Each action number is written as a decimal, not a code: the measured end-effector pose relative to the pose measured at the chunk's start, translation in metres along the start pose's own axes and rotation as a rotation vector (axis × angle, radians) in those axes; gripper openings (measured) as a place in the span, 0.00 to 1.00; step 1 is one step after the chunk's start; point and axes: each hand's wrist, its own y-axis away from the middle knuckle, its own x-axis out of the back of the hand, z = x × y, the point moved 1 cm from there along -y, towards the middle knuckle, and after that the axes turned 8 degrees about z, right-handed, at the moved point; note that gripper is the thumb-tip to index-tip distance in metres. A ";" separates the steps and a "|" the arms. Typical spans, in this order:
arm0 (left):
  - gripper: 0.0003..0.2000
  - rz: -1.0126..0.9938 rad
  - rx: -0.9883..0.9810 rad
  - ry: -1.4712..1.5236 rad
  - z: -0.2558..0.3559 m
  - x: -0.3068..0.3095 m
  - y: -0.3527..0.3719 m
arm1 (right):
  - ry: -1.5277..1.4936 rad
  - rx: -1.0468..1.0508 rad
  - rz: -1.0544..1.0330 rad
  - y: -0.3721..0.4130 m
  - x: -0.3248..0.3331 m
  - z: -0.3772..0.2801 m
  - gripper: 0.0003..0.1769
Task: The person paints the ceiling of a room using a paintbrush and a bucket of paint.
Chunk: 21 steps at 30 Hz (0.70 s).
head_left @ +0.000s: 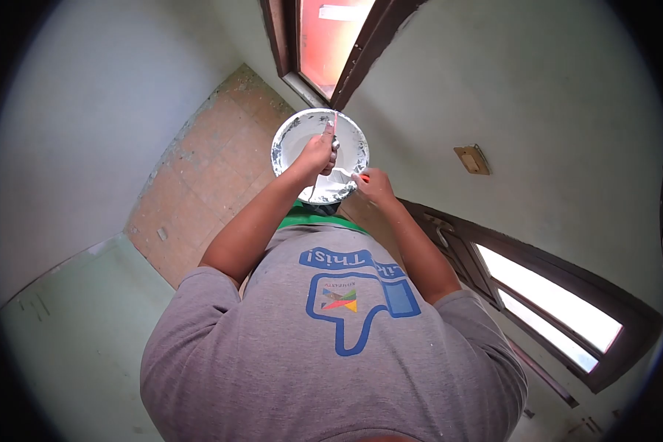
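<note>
Below my hands stands a round white bucket (278, 147), its rim smeared with dark and white patches and whitish material inside. My left hand (318, 153) is over the bucket, fingers closed around a thin tool with a pinkish handle (336, 121); white smears mark the fingers. At the right side of the rim, my right hand (376, 186) is closed on a putty knife with an orange handle (365, 177). Its pale blade (341, 175) reaches in over the bucket, close under my left hand.
A brown-framed doorway (346, 70) opens just beyond the bucket. On the right wall are a switch plate (471, 159) and a dark-framed door or window (560, 309). Tiled floor (199, 162) stretches left, with a small scrap (162, 234) near the wall.
</note>
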 end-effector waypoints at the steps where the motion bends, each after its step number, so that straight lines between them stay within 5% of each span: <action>1: 0.28 -0.016 -0.002 -0.016 0.000 0.000 -0.002 | -0.004 -0.011 0.019 0.005 0.002 0.013 0.18; 6: 0.30 -0.007 0.068 -0.123 0.004 0.002 -0.013 | -0.709 -0.544 -0.220 0.056 0.016 0.056 0.18; 9: 0.34 0.005 0.151 -0.250 0.006 0.003 -0.018 | -0.973 -0.642 -0.276 0.092 0.027 0.058 0.15; 14: 0.34 0.108 0.368 -0.321 -0.024 -0.001 -0.085 | -1.171 -0.534 -0.241 0.126 0.045 0.069 0.14; 17: 0.34 0.215 0.395 -0.430 -0.048 0.000 -0.113 | -1.231 -0.464 -0.018 0.141 0.058 0.076 0.13; 21: 0.29 0.412 0.023 -0.389 -0.099 0.023 -0.118 | -1.237 -0.265 0.329 0.176 0.099 0.066 0.08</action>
